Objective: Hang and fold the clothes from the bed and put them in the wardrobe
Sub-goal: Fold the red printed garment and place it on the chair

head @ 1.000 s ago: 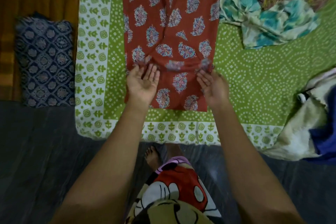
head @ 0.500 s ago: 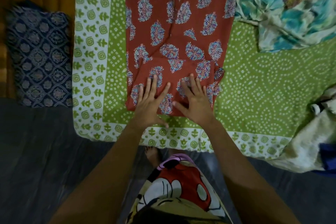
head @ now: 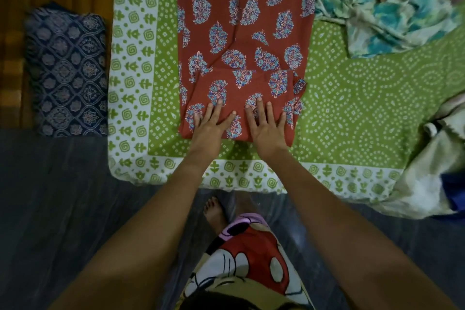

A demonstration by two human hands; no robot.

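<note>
A rust-red garment [head: 241, 33] with blue leaf prints lies flat on the green bed sheet [head: 352, 98]. Its near end is folded back over itself, making a double layer at the bed's front edge. My left hand [head: 211, 126] rests palm down on the left part of that fold, fingers spread. My right hand [head: 266, 126] presses flat on the right part, fingers apart. Neither hand grips the cloth.
A crumpled teal and white garment [head: 387, 15] lies at the back right. Cream and blue cloth [head: 432, 166] hangs over the bed's right corner. A folded navy patterned cloth [head: 68, 73] sits left of the bed on an orange mat [head: 15, 58]. The dark floor [head: 63, 209] lies below.
A second ago both hands held the garment's near end up, palms raised. They brought it over and down, and now lie flat pressing the fold.
</note>
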